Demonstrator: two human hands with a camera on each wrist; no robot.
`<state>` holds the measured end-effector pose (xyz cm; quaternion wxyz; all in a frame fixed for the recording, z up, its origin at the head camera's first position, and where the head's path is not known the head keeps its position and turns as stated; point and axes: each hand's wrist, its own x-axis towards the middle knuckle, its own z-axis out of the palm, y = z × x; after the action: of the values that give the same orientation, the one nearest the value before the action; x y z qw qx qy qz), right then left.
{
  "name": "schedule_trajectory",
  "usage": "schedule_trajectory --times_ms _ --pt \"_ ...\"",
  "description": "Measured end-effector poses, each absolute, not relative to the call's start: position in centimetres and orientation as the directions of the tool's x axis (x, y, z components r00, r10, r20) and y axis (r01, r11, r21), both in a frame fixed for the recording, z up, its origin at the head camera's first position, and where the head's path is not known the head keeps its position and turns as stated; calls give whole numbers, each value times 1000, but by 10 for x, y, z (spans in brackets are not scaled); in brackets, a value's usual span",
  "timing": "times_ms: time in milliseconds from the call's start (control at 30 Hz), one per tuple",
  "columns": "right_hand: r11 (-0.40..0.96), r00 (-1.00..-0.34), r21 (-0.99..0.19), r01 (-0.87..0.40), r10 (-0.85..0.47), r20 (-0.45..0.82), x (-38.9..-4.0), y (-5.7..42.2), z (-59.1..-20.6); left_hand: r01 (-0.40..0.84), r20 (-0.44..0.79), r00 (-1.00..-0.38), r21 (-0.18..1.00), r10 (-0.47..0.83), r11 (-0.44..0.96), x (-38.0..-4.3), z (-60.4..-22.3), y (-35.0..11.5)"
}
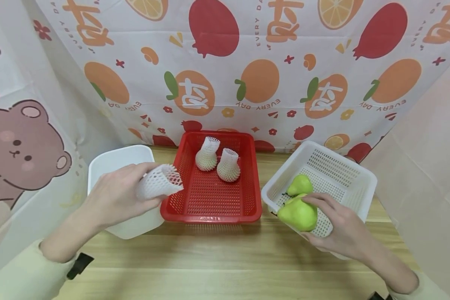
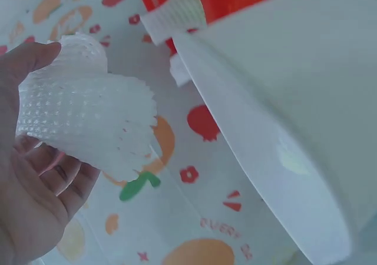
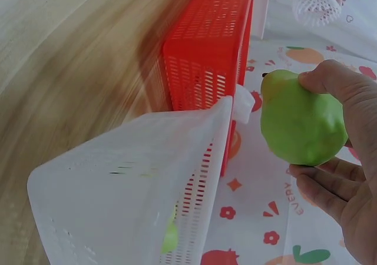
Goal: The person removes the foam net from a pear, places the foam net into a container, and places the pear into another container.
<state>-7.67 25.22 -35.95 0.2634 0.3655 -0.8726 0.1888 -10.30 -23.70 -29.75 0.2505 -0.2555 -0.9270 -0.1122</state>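
My left hand holds a white foam net sleeve between thumb and fingers, its open end facing right, above the white bin. In the left wrist view the sleeve looks empty and flared at its mouth. With thumb and fingertips my right hand grips a green pear over the near left rim of the white basket. The right wrist view shows this pear raised above the basket rim, stem end pointing away from the palm. Another green pear lies inside that basket.
Between the hands stands a red basket with two net-wrapped fruits, a left one and a right one. A white bin is at left, partly hidden by my left hand. The wooden table meets a printed cloth behind.
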Motion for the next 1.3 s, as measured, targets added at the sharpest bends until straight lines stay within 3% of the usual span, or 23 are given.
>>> schedule_trajectory --times_ms 433,867,1133,1300 --pt "676 -595 -129 -726 -523 610 -77 263 -357 388 383 -863 82 330 918 -124 -297 -281" --pt "725 -622 -107 -681 -495 607 -78 276 -353 299 222 -937 112 269 948 -139 -315 -302" --pt "806 -713 -72 -587 -473 517 -78 285 -350 306 121 -948 89 295 948 -144 -328 -306" --pt "803 -702 -48 -594 -488 518 -83 291 -354 310 58 -950 74 306 948 -147 -338 -307"
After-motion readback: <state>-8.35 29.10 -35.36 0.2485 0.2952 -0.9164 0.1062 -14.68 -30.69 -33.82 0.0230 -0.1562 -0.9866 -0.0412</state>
